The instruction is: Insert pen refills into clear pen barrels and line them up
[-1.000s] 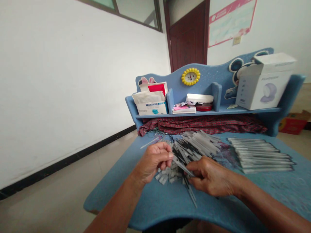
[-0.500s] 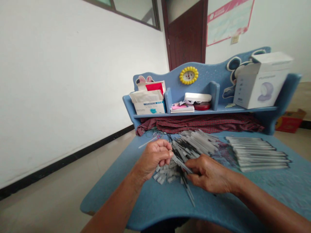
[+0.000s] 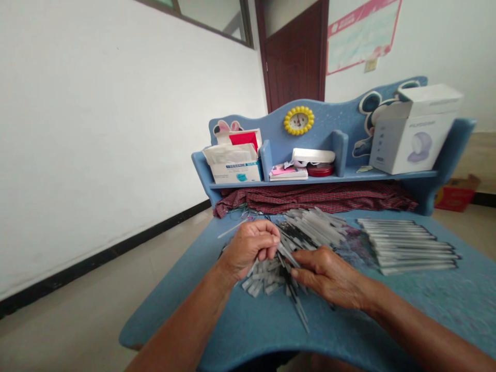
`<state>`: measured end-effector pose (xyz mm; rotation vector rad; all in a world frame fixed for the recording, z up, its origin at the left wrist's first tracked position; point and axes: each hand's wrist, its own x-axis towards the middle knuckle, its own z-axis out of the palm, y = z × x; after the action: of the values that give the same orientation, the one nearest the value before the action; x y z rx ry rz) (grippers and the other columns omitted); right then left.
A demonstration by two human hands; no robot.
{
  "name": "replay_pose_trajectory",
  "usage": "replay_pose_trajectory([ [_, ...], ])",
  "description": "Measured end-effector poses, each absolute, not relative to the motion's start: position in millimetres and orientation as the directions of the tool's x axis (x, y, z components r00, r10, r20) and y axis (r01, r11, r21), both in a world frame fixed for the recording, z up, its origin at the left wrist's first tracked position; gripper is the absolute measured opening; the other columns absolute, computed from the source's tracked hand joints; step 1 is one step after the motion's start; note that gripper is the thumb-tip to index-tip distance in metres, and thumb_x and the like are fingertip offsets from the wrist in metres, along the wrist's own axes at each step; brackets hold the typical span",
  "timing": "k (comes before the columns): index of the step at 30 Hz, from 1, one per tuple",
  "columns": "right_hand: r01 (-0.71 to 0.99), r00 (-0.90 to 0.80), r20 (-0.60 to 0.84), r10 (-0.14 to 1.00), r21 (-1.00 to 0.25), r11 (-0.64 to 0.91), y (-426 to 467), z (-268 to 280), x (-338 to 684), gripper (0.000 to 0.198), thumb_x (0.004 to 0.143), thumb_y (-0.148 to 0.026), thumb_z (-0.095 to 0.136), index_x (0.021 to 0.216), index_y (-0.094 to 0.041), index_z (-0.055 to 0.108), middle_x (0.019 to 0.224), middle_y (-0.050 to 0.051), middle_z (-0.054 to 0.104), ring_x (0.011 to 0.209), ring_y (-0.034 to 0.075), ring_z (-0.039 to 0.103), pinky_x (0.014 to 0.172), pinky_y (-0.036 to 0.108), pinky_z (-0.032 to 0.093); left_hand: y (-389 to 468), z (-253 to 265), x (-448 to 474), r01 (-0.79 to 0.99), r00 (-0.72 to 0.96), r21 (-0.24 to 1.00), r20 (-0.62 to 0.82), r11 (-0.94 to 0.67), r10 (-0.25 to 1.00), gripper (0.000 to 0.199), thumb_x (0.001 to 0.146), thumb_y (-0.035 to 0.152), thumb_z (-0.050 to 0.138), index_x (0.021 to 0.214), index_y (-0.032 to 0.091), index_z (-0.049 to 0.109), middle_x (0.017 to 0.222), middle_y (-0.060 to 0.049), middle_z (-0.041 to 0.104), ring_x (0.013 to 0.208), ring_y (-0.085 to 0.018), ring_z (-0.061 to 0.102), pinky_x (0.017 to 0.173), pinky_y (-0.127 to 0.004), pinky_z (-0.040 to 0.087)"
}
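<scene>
My left hand [image 3: 258, 245] is closed, its thumb and forefinger pinching one end of a thin translucent tube [image 3: 287, 254]. The tube slants down to the right, where my right hand [image 3: 323, 271] grips its other end between forefinger and thumb. Just below my hands lies a pile of short translucent caps [image 3: 260, 281]. Dark thin rods [image 3: 295, 297] stick out toward me beneath the tube, partly covered by my right hand. Behind my hands spreads a heap of loose translucent tubes [image 3: 315, 227] mixed with black rods.
A neat row of tubes with dark tips [image 3: 406, 247] lies on the right of the blue table [image 3: 248, 330]. Along the back, checked cloth [image 3: 318, 199] is bunched under a shelf bearing a mask box [image 3: 238, 170] and a white carton [image 3: 413, 137].
My right hand has shifted slightly left along the tube, closer to my left hand. The left hand keeps its pinch. The view has shifted a little.
</scene>
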<state>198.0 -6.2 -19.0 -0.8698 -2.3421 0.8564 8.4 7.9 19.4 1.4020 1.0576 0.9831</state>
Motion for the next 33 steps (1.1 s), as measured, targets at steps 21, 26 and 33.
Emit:
replay_pose_trajectory([
  [21,0.560,-0.664,0.236,0.709,-0.471,0.681,-4.3,-12.7,197.0,0.015,0.085,-0.026,0.045,0.072,-0.018,0.047,0.054,-0.006,0.037,0.049,0.008,0.032,0.050,0.023,0.019,14.1,-2.0,4.7,0.024,0.317,1.000,0.010,-0.018,0.948,0.009,0.071,0.021,0.061,0.073,0.014,0.055,0.044,0.004,0.055,0.034,-0.002,0.035,0.036,-0.011,0.023],
  [26,0.674,-0.611,0.285,0.738,-0.302,0.675,1.2,-2.1,208.4,0.018,0.082,-0.029,0.051,0.096,-0.020,0.058,0.061,-0.002,0.055,0.056,0.012,0.046,0.053,0.024,0.023,15.9,-8.3,7.7,-0.019,0.286,1.000,0.029,-0.025,0.958,0.012,0.073,0.025,0.061,0.075,0.014,0.056,0.045,0.004,0.055,0.036,-0.002,0.034,0.037,-0.012,0.023],
  [33,0.869,-0.485,0.109,0.867,-0.043,0.492,6.1,31.0,245.8,0.015,0.079,-0.027,0.055,0.084,-0.022,0.067,0.075,0.004,0.069,0.069,0.018,0.060,0.056,0.025,0.029,12.8,-7.5,5.2,0.020,0.305,0.999,0.036,-0.044,0.952,0.025,0.075,0.032,0.060,0.092,0.013,0.059,0.047,0.003,0.057,0.036,-0.003,0.033,0.038,-0.014,0.021],
])
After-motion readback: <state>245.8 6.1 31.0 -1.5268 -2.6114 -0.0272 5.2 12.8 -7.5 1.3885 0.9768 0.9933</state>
